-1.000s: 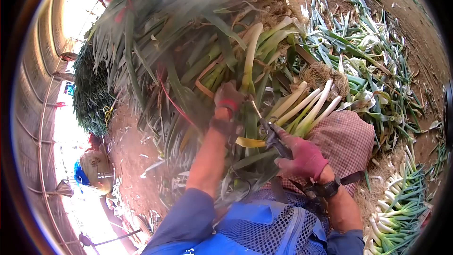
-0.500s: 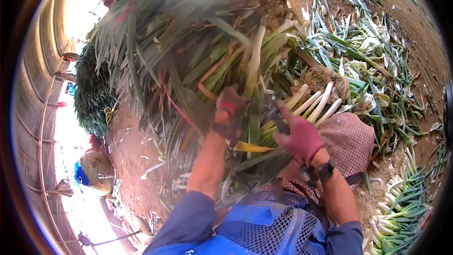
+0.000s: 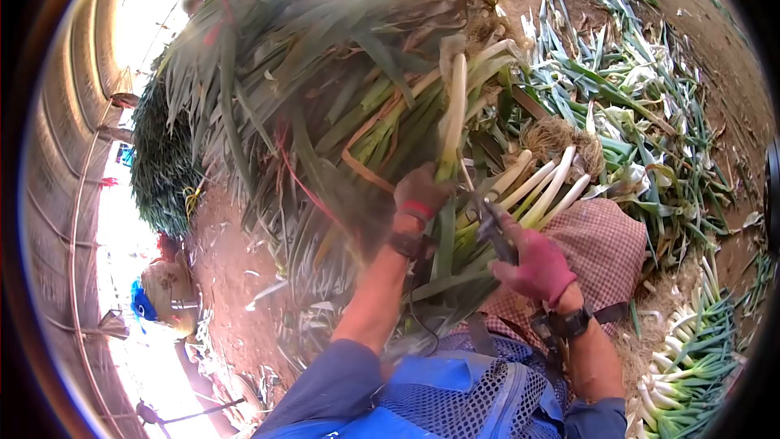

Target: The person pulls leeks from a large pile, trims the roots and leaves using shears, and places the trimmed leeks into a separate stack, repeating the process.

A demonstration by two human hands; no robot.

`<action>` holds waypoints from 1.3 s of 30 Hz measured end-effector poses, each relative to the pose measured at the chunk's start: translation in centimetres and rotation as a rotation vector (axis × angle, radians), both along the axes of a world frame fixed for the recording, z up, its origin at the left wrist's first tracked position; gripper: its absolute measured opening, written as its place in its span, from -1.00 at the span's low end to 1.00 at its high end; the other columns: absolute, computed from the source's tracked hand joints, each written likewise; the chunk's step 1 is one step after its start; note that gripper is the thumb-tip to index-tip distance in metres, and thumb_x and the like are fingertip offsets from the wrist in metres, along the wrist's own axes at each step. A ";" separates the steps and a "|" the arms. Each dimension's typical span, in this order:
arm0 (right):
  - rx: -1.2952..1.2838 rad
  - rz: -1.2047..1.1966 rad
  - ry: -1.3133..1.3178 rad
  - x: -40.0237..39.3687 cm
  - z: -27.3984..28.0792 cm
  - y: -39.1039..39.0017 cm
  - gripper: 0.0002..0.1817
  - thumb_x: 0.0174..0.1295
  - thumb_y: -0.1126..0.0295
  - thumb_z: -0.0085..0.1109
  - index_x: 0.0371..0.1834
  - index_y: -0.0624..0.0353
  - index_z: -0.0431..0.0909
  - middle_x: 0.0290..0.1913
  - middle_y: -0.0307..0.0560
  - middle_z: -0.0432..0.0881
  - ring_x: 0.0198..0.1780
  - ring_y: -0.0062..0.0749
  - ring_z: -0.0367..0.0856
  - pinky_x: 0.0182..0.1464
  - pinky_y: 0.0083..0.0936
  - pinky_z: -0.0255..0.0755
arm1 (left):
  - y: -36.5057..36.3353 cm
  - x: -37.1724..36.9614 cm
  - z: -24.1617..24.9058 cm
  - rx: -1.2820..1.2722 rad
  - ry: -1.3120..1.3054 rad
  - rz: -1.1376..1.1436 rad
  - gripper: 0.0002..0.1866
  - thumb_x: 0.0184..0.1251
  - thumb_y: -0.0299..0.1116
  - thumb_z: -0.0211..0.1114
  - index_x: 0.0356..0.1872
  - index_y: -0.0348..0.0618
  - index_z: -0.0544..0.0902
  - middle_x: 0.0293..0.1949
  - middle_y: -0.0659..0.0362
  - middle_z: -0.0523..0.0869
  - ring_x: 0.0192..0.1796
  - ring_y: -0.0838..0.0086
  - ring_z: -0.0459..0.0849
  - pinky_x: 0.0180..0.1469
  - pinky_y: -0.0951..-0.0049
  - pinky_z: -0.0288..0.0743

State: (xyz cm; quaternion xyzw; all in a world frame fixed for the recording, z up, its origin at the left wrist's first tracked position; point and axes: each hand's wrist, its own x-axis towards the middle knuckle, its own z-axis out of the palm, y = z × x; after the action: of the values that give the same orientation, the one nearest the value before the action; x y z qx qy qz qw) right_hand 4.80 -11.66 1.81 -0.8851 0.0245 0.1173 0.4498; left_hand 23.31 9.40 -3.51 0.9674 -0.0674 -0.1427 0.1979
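My left hand [image 3: 424, 189], in a reddish glove, is closed around the green lower part of a green onion [image 3: 456, 102]. Its white shaft points up, and loose pale outer skin hangs about its top and side. In my right hand [image 3: 532, 264], gloved in pink, is a dark air blow gun [image 3: 493, 234]. The gun's thin nozzle points up and left toward the held stalk, apart from my left hand. Several peeled white-stemmed onions [image 3: 552, 187] lie just beyond my right hand, partly over a checked cloth [image 3: 597, 240].
A big heap of unpeeled green onions [image 3: 325, 57] fills the area ahead and left. Stripped leaves and skins [image 3: 634, 114] cover the ground at right. Cleaned onions [image 3: 682, 358] lie in a row at lower right. A dark bundle [image 3: 162, 162] stands far left.
My left hand has shifted right and slightly down with the onion. The onion's white shaft shows more, with skin loosened around it. My right hand and the air blow gun have moved slightly down and right.
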 end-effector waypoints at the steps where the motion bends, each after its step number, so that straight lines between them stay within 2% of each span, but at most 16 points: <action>1: -0.009 -0.004 -0.009 -0.8 -0.5 0.0 -0.06 0.14 0.13 0.42 0.66 -0.04 0.32 -0.14 0.28 0.75 -0.09 0.22 0.77 0.02 -0.04 0.66 | -0.2 -0.2 -0.1 0.011 -0.010 -0.003 -0.34 0.15 0.16 0.51 0.15 -0.11 0.77 0.03 -0.16 0.84 0.16 -0.06 0.78 0.24 0.06 0.60; 5: 0.010 -0.081 0.108 -1.4 -0.1 -0.7 -0.04 0.12 0.14 0.44 0.67 -0.03 0.32 -0.10 0.28 0.75 -0.05 0.24 0.77 0.05 -0.05 0.65 | -0.8 -0.4 -0.2 -0.053 -0.023 -0.017 -0.35 0.14 0.18 0.50 0.11 -0.10 0.79 0.00 -0.13 0.84 0.13 -0.07 0.79 0.20 0.05 0.61; 9: -0.062 -0.021 0.018 -1.7 0.4 -0.8 -0.03 0.11 0.15 0.46 0.67 -0.02 0.32 -0.14 0.24 0.75 -0.08 0.19 0.77 0.02 -0.07 0.65 | -1.7 -0.2 1.1 0.026 0.020 -0.076 -0.38 0.15 0.19 0.50 0.08 -0.08 0.79 -0.01 -0.12 0.84 0.09 -0.07 0.80 0.18 0.02 0.62; 11: -0.014 -0.139 0.012 -1.2 0.7 -1.1 -0.03 0.11 0.15 0.46 0.67 -0.01 0.33 -0.16 0.21 0.75 -0.10 0.15 0.78 0.01 -0.09 0.64 | -2.0 -0.2 1.6 0.043 0.025 -0.207 -0.39 0.30 0.18 0.44 0.21 -0.01 0.77 -0.05 -0.12 0.85 0.10 -0.06 0.80 0.18 0.03 0.63; 15: 0.046 -0.125 -0.084 -1.1 -1.0 -2.0 -0.03 0.10 0.15 0.45 0.67 -0.01 0.33 -0.18 0.21 0.74 -0.09 0.13 0.78 0.01 -0.10 0.64 | -4.0 -1.7 -0.5 0.140 0.020 -0.231 -0.40 0.35 0.20 0.38 0.23 0.00 0.75 -0.07 -0.14 0.85 0.10 -0.05 0.80 0.19 0.02 0.63; 17: 0.005 -0.192 0.002 -1.0 -1.3 -2.3 -0.02 0.09 0.15 0.45 0.67 0.01 0.32 -0.18 0.23 0.75 -0.11 0.14 0.78 0.01 -0.11 0.64 | -5.3 -3.3 -1.9 0.064 0.108 -0.415 -0.45 0.39 0.13 0.35 0.20 -0.05 0.74 -0.05 -0.17 0.84 0.08 -0.03 0.82 0.15 0.04 0.67; 19: -0.001 -0.203 -0.063 -1.1 -3.0 -3.1 -0.01 0.09 0.15 0.46 0.68 0.02 0.31 -0.19 0.25 0.75 -0.14 0.13 0.79 0.00 -0.13 0.65 | -8.5 -6.3 -1.3 0.273 0.253 -0.582 -0.51 0.40 0.04 0.35 0.17 -0.07 0.73 -0.02 -0.13 0.84 0.05 -0.01 0.83 0.09 0.06 0.70; 22: 0.033 -0.212 -0.073 -1.0 -2.5 -3.5 0.01 0.08 0.16 0.47 0.69 0.02 0.29 -0.19 0.27 0.76 -0.16 0.10 0.80 0.00 -0.18 0.65 | -8.9 -9.3 -3.4 0.232 0.133 -0.707 -0.55 0.40 -0.01 0.34 0.15 -0.07 0.74 -0.10 -0.08 0.84 -0.09 -0.02 0.84 0.00 0.03 0.71; 23: 0.069 -0.204 -0.013 -1.1 -1.5 -3.7 0.02 0.08 0.17 0.47 0.69 0.02 0.28 -0.18 0.28 0.76 -0.16 0.07 0.81 0.00 -0.20 0.66 | -8.1 -8.8 -2.5 0.237 0.133 -0.701 -0.55 0.40 -0.01 0.34 0.15 -0.07 0.74 -0.10 -0.08 0.84 -0.09 -0.02 0.84 0.00 0.03 0.71; 25: 0.025 -0.259 0.170 -0.9 -1.2 -4.0 0.03 0.07 0.21 0.46 0.71 0.02 0.26 -0.15 0.25 0.77 -0.13 -0.01 0.82 0.03 -0.23 0.66 | -4.8 -7.0 -0.2 -0.171 -0.017 -0.438 -0.54 0.39 -0.03 0.35 0.18 -0.05 0.74 -0.18 -0.06 0.84 -0.18 -0.02 0.83 -0.06 0.00 0.71; 27: 0.133 -0.351 -0.072 -1.4 -3.9 -4.5 0.04 0.07 0.23 0.45 0.72 0.01 0.25 -0.12 0.20 0.79 -0.15 -0.06 0.82 0.00 -0.25 0.67 | -0.5 -2.8 0.8 -0.044 -0.386 -0.327 -0.55 0.38 -0.06 0.36 0.22 0.02 0.74 -0.16 -0.04 0.85 -0.21 -0.01 0.82 -0.11 0.02 0.70; 28: 0.146 -0.328 -0.039 -1.4 -2.9 -4.3 0.03 0.09 0.26 0.44 0.72 0.00 0.23 -0.09 0.18 0.80 -0.16 -0.06 0.83 0.00 -0.27 0.68 | 0.9 -0.9 4.2 0.150 -0.245 -0.164 -0.57 0.41 0.01 0.28 0.20 0.13 0.71 -0.17 -0.06 0.84 -0.13 -0.01 0.83 -0.07 -0.02 0.68; 29: 0.149 -0.328 -0.038 -1.4 -2.6 -3.8 0.03 0.09 0.26 0.44 0.72 0.00 0.23 -0.09 0.18 0.80 -0.16 -0.06 0.83 0.00 -0.27 0.68 | 3.7 1.7 2.7 0.148 -0.539 -0.087 -0.54 0.36 -0.01 0.34 0.23 0.13 0.70 0.02 -0.01 0.82 0.06 0.01 0.79 0.08 -0.06 0.63; 31: 0.241 -0.116 -0.035 -1.4 -1.8 -2.6 0.02 0.12 0.28 0.44 0.73 0.01 0.21 -0.13 0.17 0.78 -0.15 -0.05 0.81 -0.01 -0.27 0.67 | 5.6 4.0 5.4 0.295 -0.754 -0.065 -0.51 0.30 -0.03 0.40 0.25 0.15 0.70 0.18 0.05 0.75 0.23 0.03 0.70 0.20 -0.09 0.56; 34: 0.220 -0.071 -0.044 -0.2 -0.5 0.0 0.02 0.13 0.24 0.46 0.72 0.03 0.21 -0.20 0.16 0.74 -0.16 -0.01 0.79 -0.05 -0.21 0.64 | 6.3 5.8 5.3 0.390 -0.665 -0.070 -0.50 0.26 -0.04 0.44 0.23 0.15 0.71 0.28 0.07 0.68 0.36 0.07 0.60 0.30 -0.12 0.48; 39: 0.227 -0.034 -0.069 1.4 0.6 1.8 0.00 0.15 0.18 0.46 0.71 0.02 0.24 -0.13 0.25 0.75 -0.07 0.15 0.78 0.01 -0.14 0.62 | 4.4 6.8 6.0 0.420 -0.392 -0.030 -0.46 0.17 0.05 0.47 0.18 0.14 0.76 0.20 0.08 0.73 0.28 0.08 0.68 0.31 0.02 0.53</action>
State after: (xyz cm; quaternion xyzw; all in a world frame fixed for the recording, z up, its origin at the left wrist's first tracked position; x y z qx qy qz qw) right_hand 6.16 -9.89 2.45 -0.8313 0.0105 0.0810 0.5497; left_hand 30.15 13.80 2.51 0.9953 -0.0875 0.0331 -0.0259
